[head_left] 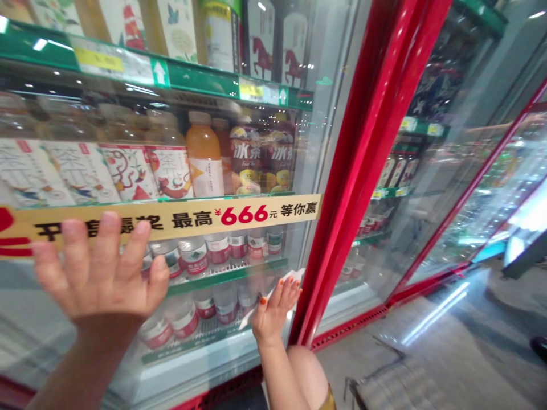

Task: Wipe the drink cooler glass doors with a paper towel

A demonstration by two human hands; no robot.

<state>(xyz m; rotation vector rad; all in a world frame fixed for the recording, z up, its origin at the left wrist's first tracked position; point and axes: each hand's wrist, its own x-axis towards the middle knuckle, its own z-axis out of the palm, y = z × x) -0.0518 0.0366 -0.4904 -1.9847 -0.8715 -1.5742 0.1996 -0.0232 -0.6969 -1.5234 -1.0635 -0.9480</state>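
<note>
**Spread hand, tissue at the glass**

The left grip (100, 273) is spread wide against the glass door (314, 250). Right of it, the right grip (273, 316) has a white tissue (294, 277) at its fingers; any pinch cannot be told. The tissue looks light and soft, best taken flat under the palm; the glass looks stiff and slippery.

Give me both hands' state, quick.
Left hand: open, fingers spread.
Right hand: open, fingers against a white cloth, not clearly gripping it.

A yellow strip (171, 219) on a glass cooler door (311, 142) reads "最高 ¥666元 等你赢" (666 in red); bottle labels (245, 159) read "冰茶".
</note>
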